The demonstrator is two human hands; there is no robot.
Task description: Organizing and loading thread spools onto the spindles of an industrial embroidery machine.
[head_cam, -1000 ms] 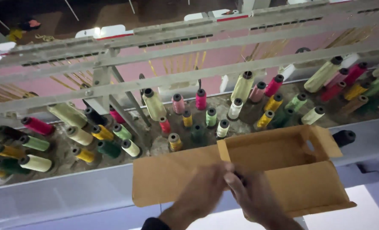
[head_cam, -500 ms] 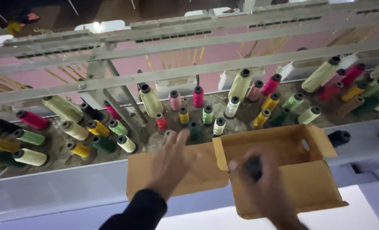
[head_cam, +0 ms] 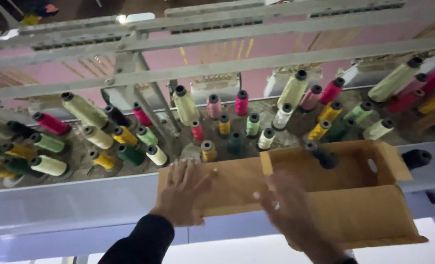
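Cardboard box (head_cam: 335,195), open-topped, is set on the grey ledge (head_cam: 70,200) in front of the thread spools (head_cam: 185,105). Its left flap (head_cam: 232,183) is pressed flat by the left hand (head_cam: 181,193), fingers spread wide. The right hand (head_cam: 293,215) is blurred, fingers loosely open against the box's front, nothing gripped. A black spool (head_cam: 322,156) is seen inside.

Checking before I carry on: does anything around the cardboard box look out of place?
One thing: a black thread cone lies tilted inside the open brown cardboard box, unlike the racked coloured thread cones behind. Left hand presses its flap.
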